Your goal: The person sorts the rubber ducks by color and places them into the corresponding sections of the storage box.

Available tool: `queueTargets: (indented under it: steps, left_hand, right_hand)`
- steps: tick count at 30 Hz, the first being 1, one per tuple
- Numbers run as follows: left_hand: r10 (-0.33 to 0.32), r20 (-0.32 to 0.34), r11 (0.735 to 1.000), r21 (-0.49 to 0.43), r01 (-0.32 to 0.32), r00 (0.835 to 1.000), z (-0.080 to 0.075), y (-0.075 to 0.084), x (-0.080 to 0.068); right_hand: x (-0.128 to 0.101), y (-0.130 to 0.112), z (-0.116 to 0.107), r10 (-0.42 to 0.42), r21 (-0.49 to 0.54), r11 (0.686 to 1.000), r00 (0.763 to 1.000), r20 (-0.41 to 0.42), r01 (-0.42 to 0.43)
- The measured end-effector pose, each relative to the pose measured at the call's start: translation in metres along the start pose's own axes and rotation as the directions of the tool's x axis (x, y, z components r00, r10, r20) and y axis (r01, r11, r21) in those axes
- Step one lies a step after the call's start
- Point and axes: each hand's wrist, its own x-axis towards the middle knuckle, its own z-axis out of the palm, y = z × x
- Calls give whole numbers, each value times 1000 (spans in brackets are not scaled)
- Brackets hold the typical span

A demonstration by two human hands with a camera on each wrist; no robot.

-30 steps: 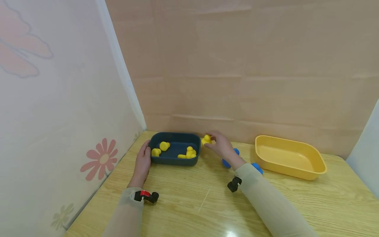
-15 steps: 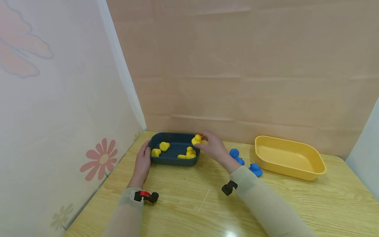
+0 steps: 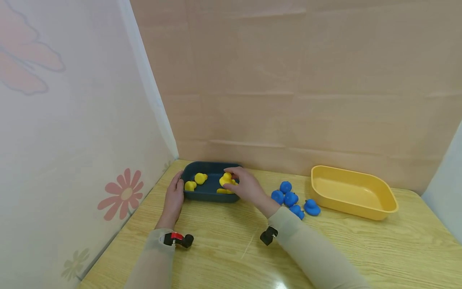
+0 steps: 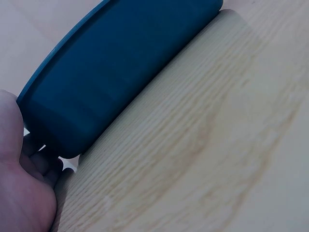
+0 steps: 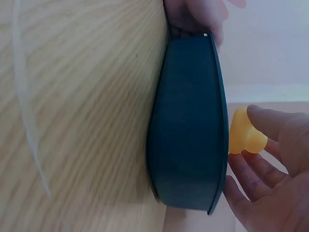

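Note:
A dark blue bin (image 3: 203,196) sits on the wooden table with several yellow rubber ducks in it, among them one duck (image 3: 200,178) near the back and another (image 3: 189,186) in the left front corner. My left hand (image 3: 174,200) holds the bin's left end, its fingers against the outer wall. Thumb and fingers of my right hand (image 3: 249,188) pinch a yellow rubber duck (image 3: 226,179) over the bin's right part. In the right wrist view this duck (image 5: 245,131) shows just above the rim. The right hand partly hides the ducks below it.
Several blue rubber ducks (image 3: 290,199) lie grouped on the table (image 3: 216,249) right of the bin. Farther right stands a yellow bin (image 3: 350,202) with nothing in it. A brown paper-like backdrop (image 3: 288,100) rises behind, and a flowered wall (image 3: 90,132) is at the left.
My right hand has carried the yellow rubber duck leftward, from beside the dark blue bin to above its inside. More blue ducks show now. The left hand has stayed put.

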Motion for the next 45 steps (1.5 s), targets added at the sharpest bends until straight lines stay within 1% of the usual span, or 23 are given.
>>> queueTargets:
  steps: [3,9,16,22,27,32,35,41,45]
  left_hand:
    - [2,-1,1000,-3,-2,1000,0,0,0]
    - [12,-3,1000,-4,-12,1000,1,0,0]
    - [24,-7,1000,4,-24,1000,0,0,-1]
    - [24,-2,1000,15,-24,1000,-1,0,0]
    - [26,4,1000,18,-26,1000,-2,0,0]
    - [21,16,999,33,-22,1000,-1,2,0]
    - [25,13,999,47,-26,1000,0,4,-1]
    - [56,6,995,82,-56,998,-2,6,-4]
    - [82,-7,992,100,-81,997,-3,4,-6]
  right_hand:
    - [0,-3,6,-3,9,1000,1000,22,3]
    - [4,-5,14,14,-13,1000,999,44,-13]
    - [0,-7,10,17,14,1000,999,46,-17]
    - [-10,-9,1,25,37,999,999,30,-26]
    - [-19,-8,-9,41,36,998,999,23,-42]
    - [-30,-5,-24,70,-2,998,997,12,-70]
    - [-39,-2,-35,70,-31,997,998,-1,-70]
    - [-56,3,-54,57,-68,996,997,-43,-60]
    - [-69,6,-65,73,-82,994,995,-62,-78]
